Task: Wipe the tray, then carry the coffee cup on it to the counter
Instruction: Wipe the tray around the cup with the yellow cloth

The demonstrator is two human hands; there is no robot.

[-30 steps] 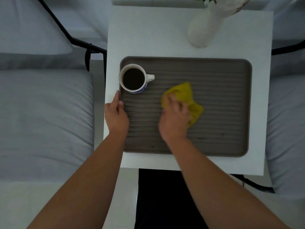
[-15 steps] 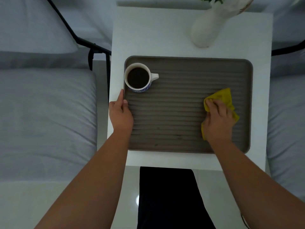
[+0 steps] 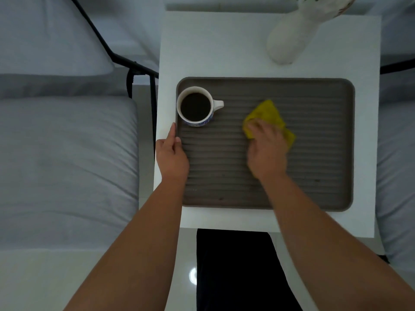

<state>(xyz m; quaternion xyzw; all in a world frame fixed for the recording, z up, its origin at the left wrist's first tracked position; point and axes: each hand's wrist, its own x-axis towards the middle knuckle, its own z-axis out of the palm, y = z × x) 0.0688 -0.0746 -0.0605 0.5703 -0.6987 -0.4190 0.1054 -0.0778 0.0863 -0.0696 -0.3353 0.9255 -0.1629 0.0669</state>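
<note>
A grey ribbed tray (image 3: 325, 158) lies on a small white table (image 3: 213, 46). A white coffee cup (image 3: 195, 106) full of dark coffee stands in the tray's far left corner, handle pointing right. My right hand (image 3: 266, 151) presses a yellow cloth (image 3: 267, 114) flat on the middle of the tray. My left hand (image 3: 171, 153) holds the tray's left rim, just in front of the cup, thumb on the ribbed surface.
A white vase (image 3: 289, 34) stands on the table behind the tray, at the right. Grey cushioned seats (image 3: 67, 158) with black metal frames flank the table on both sides. Dark trousers and a glossy floor show below the table's near edge.
My right hand has swept the yellow cloth from the tray's middle to its right side and back to the middle. My left hand has stayed on the left rim.
</note>
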